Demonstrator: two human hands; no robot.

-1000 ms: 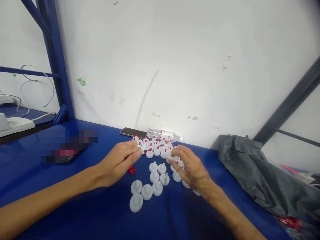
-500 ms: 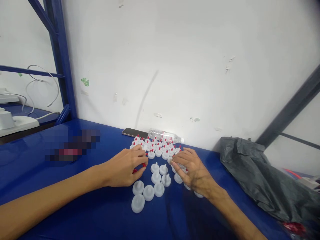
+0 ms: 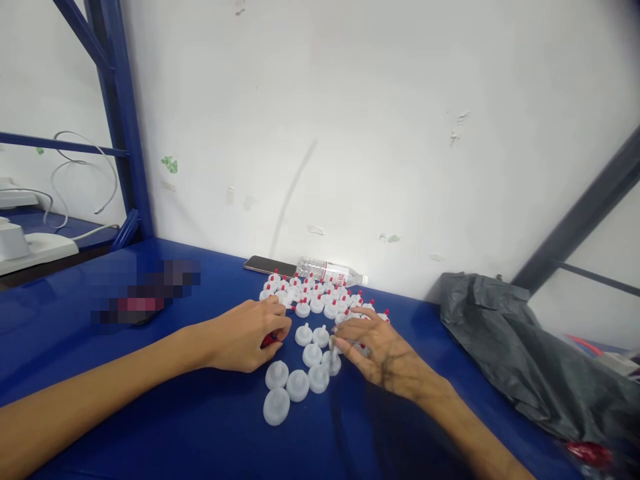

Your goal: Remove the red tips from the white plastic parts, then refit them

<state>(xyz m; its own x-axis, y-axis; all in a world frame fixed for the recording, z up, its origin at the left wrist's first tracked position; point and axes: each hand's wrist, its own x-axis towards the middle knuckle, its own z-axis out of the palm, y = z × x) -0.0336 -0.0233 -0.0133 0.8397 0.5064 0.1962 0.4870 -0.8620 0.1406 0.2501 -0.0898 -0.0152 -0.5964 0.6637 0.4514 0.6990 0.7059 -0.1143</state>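
White, translucent nozzle caps [image 3: 298, 385] without tips stand in a loose cluster between the fingers of the two hands, reaching down to the near side of them, spouts mostly up. On the right of this cluster, the right hand [image 3: 387, 350] has its fingers bent and spread over more caps, thumb and forefinger close together beside a spout; whether they grip it, I cannot tell. Across from them, the left hand [image 3: 247, 337] has its fingers curled down, with small red tips [image 3: 271, 341] showing between thumb and forefinger, though their hold is hidden. Just beyond both sets of fingers sits a crowd of white caps with red tips [image 3: 316, 305]. Farther out from the fingertips, a clear plastic bottle [image 3: 334, 273] lies on its side, next to a dark-screened phone [image 3: 270, 267] near the white wall [image 3: 350, 133]. Well to the right of the right fingers, a crumpled dark grey plastic bag [image 3: 510, 347] lies on the blue tabletop [image 3: 200, 420]
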